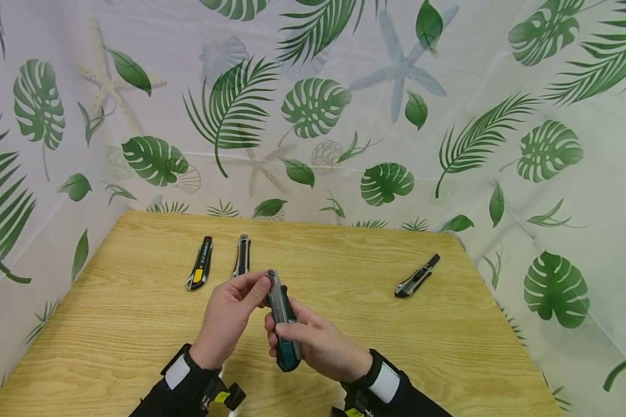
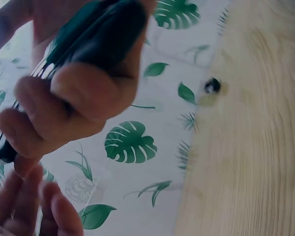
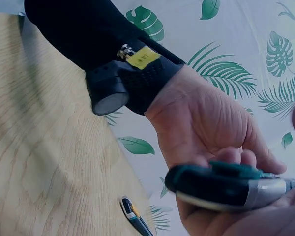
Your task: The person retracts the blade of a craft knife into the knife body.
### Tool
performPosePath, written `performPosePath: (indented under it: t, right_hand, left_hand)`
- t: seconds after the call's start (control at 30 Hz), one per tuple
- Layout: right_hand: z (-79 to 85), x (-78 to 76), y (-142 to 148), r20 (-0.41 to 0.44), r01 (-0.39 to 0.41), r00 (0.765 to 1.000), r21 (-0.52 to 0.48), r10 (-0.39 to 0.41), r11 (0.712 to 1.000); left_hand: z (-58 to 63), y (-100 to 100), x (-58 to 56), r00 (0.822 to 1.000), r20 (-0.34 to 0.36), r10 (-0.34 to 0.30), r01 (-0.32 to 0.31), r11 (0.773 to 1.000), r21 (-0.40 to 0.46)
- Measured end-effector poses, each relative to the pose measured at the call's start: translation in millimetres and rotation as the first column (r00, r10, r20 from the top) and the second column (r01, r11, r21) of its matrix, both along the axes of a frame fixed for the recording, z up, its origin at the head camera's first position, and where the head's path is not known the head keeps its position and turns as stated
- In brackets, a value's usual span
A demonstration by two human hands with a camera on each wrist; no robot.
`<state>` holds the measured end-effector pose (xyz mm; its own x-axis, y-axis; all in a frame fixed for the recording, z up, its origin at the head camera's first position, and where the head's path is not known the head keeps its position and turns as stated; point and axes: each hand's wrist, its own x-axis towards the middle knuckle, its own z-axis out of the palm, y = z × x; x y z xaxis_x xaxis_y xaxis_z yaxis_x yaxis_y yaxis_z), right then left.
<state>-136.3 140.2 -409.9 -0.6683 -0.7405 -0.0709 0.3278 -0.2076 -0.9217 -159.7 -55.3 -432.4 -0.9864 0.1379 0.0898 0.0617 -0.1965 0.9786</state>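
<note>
In the head view a dark green and grey utility knife (image 1: 287,347) is held up over the near middle of the table, its narrow end pointing away. My right hand (image 1: 331,347) grips its handle, thumb along the top. At the narrow end, my left hand (image 1: 226,321) pinches the tip between thumb and forefinger. The left wrist view shows the right hand's fingers (image 2: 88,93) curled round the dark handle. Seen from the right wrist, the knife (image 3: 211,189) lies across in front of the left hand (image 3: 201,113).
A black and yellow box cutter (image 1: 200,263) lies at the back left of the wooden table (image 1: 344,255). Beside it is a silver and black cutter (image 1: 242,252), partly behind the left hand. Another cutter (image 1: 416,278) lies at the right. A leaf-print cloth (image 1: 323,162) hangs behind.
</note>
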Motion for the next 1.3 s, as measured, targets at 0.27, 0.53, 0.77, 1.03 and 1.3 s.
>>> performPosePath:
  t: [0.27, 0.53, 0.77, 1.03, 1.3]
  right_hand:
    - [-0.4, -1.6, 0, -0.126, 0.113, 0.987, 0.110, -0.099, 0.988]
    - [-4.8, -1.6, 0, -0.148, 0.065, 0.988, 0.141, -0.044, 0.988]
    - [-7.9, -1.8, -1, -0.162, 0.049, 0.986, 0.158, -0.023, 0.986]
    - [-9.3, -2.8, -2, -0.206, 0.040, 0.978, 0.144, -0.009, 0.989]
    - [-11.8, -3.4, -1, -0.228, 0.037, 0.974, 0.136, -0.005, 0.990]
  left_hand:
    - [-3.9, 11, 19.3, 0.969, -0.165, 0.181, -0.231, 0.900, -0.370]
    - [-5.7, 19, 29.6, 0.939, -0.306, 0.157, -0.312, 0.762, -0.567]
    - [-6.9, 19, 28.3, 0.933, -0.328, 0.149, -0.324, 0.746, -0.582]
    - [-7.7, 19, 28.0, 0.929, -0.324, 0.180, -0.334, 0.787, -0.519]
    - [-0.2, 14, 26.2, 0.945, -0.259, 0.199, -0.306, 0.818, -0.487]
